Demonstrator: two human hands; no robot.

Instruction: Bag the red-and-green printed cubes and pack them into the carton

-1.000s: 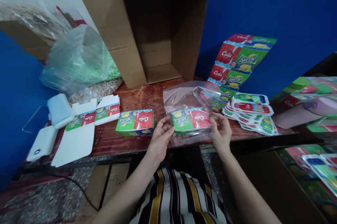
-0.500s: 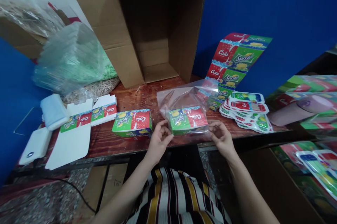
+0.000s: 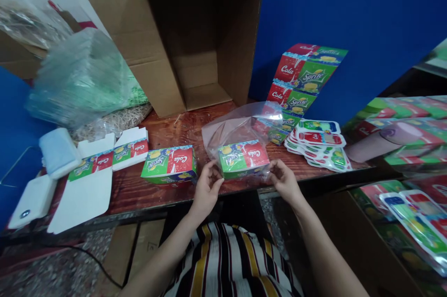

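The red-and-green Cola/Sprite carton (image 3: pixel 243 156) lies inside a clear plastic bag (image 3: pixel 226 131) near the table's (image 3: pixel 167 129) front edge. At its eight o'clock, the left hand (image 3: pixel 206 190) curls half-open; whether it grips film I cannot tell. At four o'clock, the right hand (image 3: pixel 285 184) pinches the bag, lower than a second ago; film spread in front has drawn in.

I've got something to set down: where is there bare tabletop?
The widest bare patch of tabletop lies between the unbagged carton and the big cardboard box; a smaller one, between that carton and the white flap. Crowded: around the left hand, right hand and bagged carton, and by the pouch stack.
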